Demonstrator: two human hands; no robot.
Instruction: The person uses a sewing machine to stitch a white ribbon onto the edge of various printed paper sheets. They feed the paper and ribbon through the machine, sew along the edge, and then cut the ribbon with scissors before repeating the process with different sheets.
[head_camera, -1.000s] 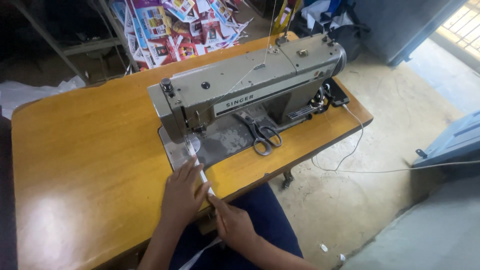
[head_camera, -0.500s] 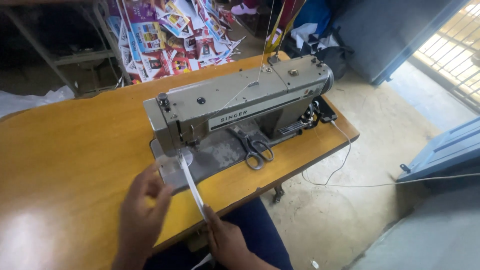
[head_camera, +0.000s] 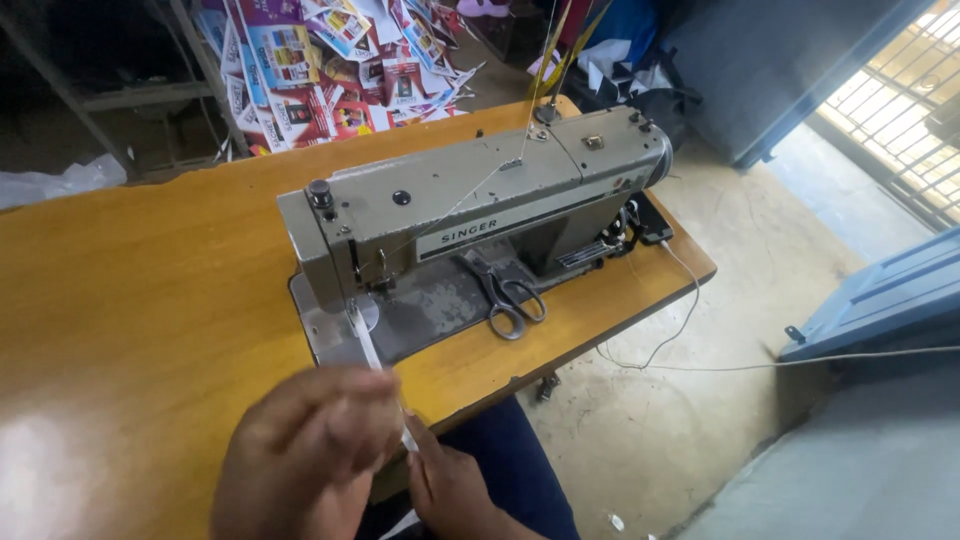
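White strip runs from under the sewing machine needle toward both hands. Left hand and right hand pinch it between fingertips. Scissors lie on the machine bed.

A glossy orange-brown wooden table is carrying a grey-green industrial sewing machine. Grey-handled scissors are lying on the machine's worn metal bed, and a white strip is trailing from the needle area.
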